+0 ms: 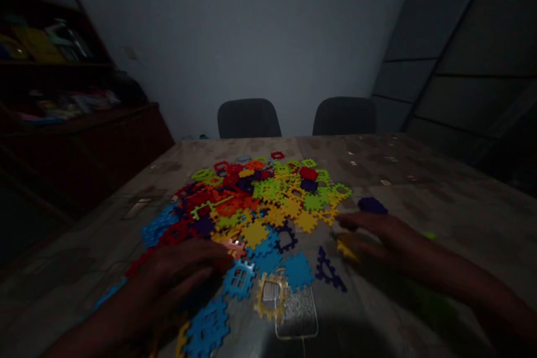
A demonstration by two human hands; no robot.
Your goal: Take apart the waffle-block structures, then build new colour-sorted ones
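Observation:
My left hand [180,271] is low over the left front of a heap of toothed plastic building pieces, fingers stretched out and a little apart. Its fingertips are beside a pinkish piece [236,247]; I cannot tell whether they touch. Below them lie a blue window-shaped piece [240,278] and another blue piece [207,329]. On the heap's right side, my right hand [375,235] reaches in with fingers apart, its index tip close to a yellow piece [328,216]. Another yellow piece [347,248] shows partly under that hand. Dim light and blur hide finger detail.
A purple triangle [329,269], a blue square [297,270] and a pale yellow frame [269,295] lie at the front of the patterned table [440,184]. Two dark chairs [249,117] stand behind it. A dark shelf unit [75,123] is at left.

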